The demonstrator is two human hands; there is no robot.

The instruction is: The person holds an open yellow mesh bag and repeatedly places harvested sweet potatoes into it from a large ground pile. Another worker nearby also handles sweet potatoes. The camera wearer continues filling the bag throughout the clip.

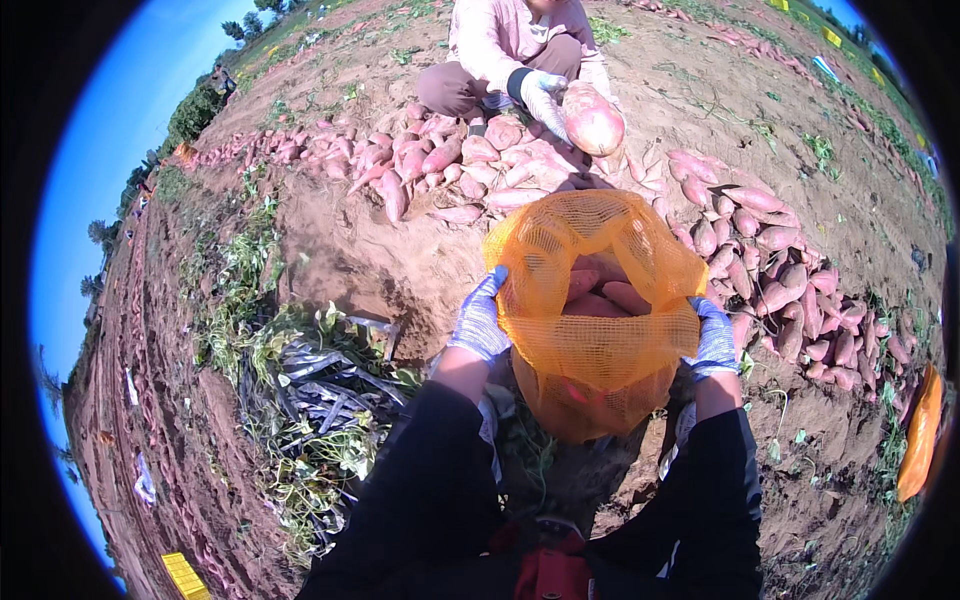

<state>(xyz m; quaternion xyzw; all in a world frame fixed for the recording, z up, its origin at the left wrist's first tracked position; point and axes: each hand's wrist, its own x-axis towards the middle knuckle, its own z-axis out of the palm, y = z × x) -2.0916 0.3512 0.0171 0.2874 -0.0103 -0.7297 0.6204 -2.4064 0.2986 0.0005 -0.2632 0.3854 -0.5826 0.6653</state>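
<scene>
An orange mesh sack (600, 352) stands upright before me, its mouth spread wide. Several sweet potatoes (600, 296) lie inside it. On the left side of the rim my left hand (480, 319), in a white and blue knit glove, grips the mesh. My right hand (712, 337), gloved alike, holds the opposite side. Just beyond the sack, a co-worker's gloved hand (544, 97) holds a large sweet potato (594, 120) above the ground, close to the sack's far rim.
The co-worker (517, 45) squats behind a long pile of sweet potatoes (412, 157). Another pile (795, 285) runs along the right. Vines and black plastic film (330, 390) lie at left. An orange bundle (919, 435) sits far right, a yellow crate (184, 576) at lower left.
</scene>
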